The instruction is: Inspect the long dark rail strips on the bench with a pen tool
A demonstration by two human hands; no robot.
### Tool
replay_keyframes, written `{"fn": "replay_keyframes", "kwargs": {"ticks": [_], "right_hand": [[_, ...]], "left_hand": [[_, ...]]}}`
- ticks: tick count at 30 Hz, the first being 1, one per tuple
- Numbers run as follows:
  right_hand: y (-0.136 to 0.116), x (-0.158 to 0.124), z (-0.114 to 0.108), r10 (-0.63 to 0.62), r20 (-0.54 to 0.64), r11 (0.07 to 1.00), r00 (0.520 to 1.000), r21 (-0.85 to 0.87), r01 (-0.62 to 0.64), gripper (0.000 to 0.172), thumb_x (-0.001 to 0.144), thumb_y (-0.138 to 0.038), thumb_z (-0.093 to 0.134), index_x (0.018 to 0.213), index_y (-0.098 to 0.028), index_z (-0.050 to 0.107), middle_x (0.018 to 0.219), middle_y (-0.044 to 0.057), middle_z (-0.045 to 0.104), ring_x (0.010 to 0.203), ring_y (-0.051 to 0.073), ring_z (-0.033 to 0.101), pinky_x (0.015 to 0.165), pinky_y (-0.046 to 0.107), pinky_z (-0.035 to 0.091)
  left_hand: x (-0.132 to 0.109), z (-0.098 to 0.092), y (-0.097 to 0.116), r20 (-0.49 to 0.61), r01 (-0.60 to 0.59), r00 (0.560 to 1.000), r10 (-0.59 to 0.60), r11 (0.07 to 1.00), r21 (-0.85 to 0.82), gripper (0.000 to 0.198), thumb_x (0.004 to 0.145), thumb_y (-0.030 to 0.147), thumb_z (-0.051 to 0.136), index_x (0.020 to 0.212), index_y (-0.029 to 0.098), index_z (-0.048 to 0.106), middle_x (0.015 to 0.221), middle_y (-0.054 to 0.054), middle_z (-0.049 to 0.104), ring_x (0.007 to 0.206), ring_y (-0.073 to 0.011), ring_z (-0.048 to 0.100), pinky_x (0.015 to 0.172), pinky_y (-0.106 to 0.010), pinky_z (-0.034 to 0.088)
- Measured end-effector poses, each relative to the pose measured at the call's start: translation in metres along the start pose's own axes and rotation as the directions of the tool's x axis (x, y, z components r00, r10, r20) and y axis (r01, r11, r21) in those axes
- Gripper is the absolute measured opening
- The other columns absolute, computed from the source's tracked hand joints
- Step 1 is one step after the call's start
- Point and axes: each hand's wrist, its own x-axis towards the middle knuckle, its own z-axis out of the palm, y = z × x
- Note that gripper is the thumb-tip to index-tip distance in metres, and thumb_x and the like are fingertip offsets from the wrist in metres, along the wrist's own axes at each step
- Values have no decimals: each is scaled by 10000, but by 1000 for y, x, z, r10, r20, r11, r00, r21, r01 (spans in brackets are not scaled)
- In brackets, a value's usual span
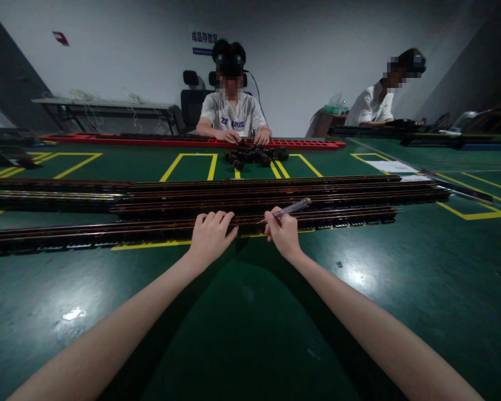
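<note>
Several long dark rails lie side by side across the green table. My left hand rests on the nearest rail, fingers curled over its top edge. My right hand is closed in a pinch around a clear-handled screwdriver, whose tip points down-left at the same rail. Both forearms reach in from the bottom of the view.
Across the table a person in a white shirt has both hands at a long red rail, beside a pile of small black parts. A second person sits at the far right. White papers lie right. Yellow lines mark the green table.
</note>
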Motion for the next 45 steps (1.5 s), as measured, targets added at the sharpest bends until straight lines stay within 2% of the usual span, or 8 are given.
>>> {"fn": "replay_keyframes", "kwargs": {"ticks": [21, 29, 38, 45], "right_hand": [[2, 1, -7, -22, 44, 999, 999, -25, 23, 408, 854, -534, 502, 612, -207, 468, 458, -20, 555, 335, 89, 499, 344, 190, 360], [3, 2, -6, -14, 85, 999, 996, -51, 18, 431, 858, -572, 483, 628, -208, 481, 475, -15, 577, 335, 91, 502, 355, 196, 378], [1, 1, -5, -52, 126, 997, 991, -55, 59, 438, 865, -564, 483, 623, -199, 504, 492, -12, 583, 336, 87, 511, 353, 192, 376], [-1, 1, -5, -33, 48, 998, 998, -55, 36, 454, 854, -593, 472, 619, -205, 484, 467, -12, 572, 324, 87, 496, 348, 192, 373]], "left_hand": [[-1, 3, 3, -41, 20, 999, -20, 1000, -4, 383, 930, 318, 408, 1193, 124, 609, 1142, -141, 668, 1035, -289, 601, 902, -481, 419], [-2, 0, 6, -63, -23, 998, 22, 1000, -19, 401, 900, 149, 366, 1222, 158, 605, 1186, -136, 656, 1123, -298, 558, 947, -505, 396], [-2, -1, 5, -58, 57, 997, -57, 998, 0, 476, 833, 21, 340, 1203, 151, 609, 1183, -117, 659, 1111, -276, 566, 946, -480, 390], [-1, -2, 1, -47, 50, 997, -54, 995, -81, 453, 838, 38, 345, 1184, 140, 618, 1186, -114, 668, 1122, -249, 580, 975, -460, 380]]}}
